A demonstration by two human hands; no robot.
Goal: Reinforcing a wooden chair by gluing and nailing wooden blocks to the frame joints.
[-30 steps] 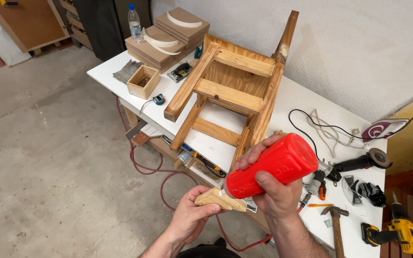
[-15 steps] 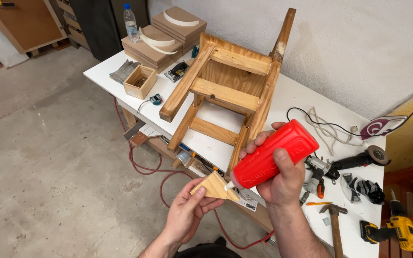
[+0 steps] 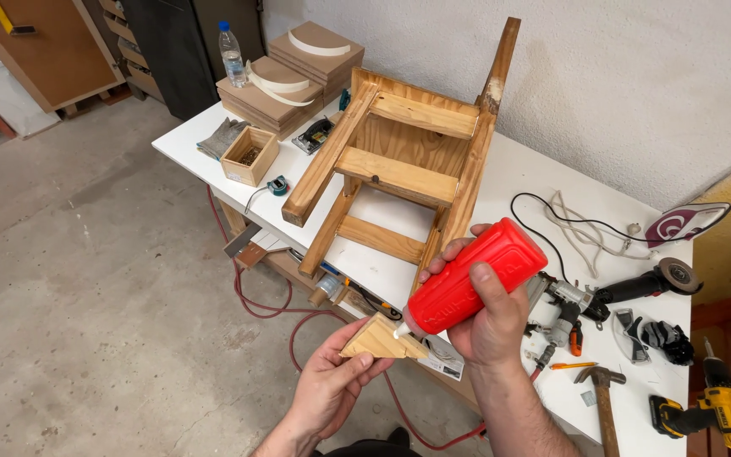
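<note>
My left hand (image 3: 327,389) holds a small triangular wooden block (image 3: 380,340) by its underside, in front of the table's near edge. My right hand (image 3: 488,317) grips a red glue bottle (image 3: 471,278), tilted down to the left, with its white nozzle touching the top face of the block. Behind both hands a wooden chair (image 3: 399,161) lies on its side on the white table (image 3: 543,182), legs pointing toward me.
A small open wooden box (image 3: 250,155), stacked boards (image 3: 289,72) and a water bottle (image 3: 232,55) sit at the table's far left. An angle grinder (image 3: 640,286), nail gun (image 3: 564,306), hammer (image 3: 602,402), yellow drill (image 3: 708,410) and cords lie at the right. A red hose (image 3: 277,309) runs along the concrete floor.
The triangular block has risen and tipped its flat face upward. The glue bottle's nozzle has come down onto that face.
</note>
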